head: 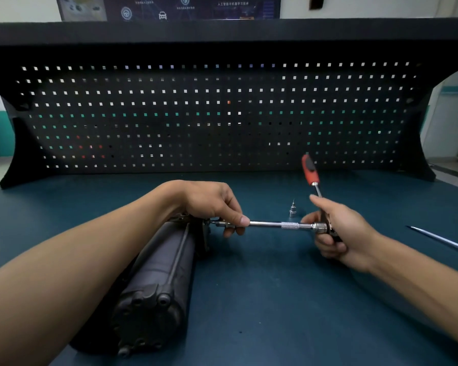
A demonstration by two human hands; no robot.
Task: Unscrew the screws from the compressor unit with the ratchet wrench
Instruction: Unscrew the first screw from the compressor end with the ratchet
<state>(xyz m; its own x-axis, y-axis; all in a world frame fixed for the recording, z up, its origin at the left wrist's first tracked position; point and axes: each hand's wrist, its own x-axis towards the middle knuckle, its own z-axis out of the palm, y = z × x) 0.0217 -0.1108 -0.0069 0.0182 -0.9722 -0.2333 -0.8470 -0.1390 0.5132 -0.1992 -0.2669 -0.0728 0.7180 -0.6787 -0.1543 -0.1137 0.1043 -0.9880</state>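
A workshop: a workbench (275,299) with a dark teal top, backed by a black perforated tool board (222,114) under a black shelf (222,30). A black compressor unit (154,273) lies on the bench. A poster (169,7) with a car icon hangs behind.

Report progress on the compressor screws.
Done: maybe one; a thin rod lies loose on the mat at right, unconfirmed as a screw. In hand: left hand pinches the extension bar at the end of the compressor unit; right hand grips the ratchet wrench head. Left: this screw seems not yet out; others are hidden.
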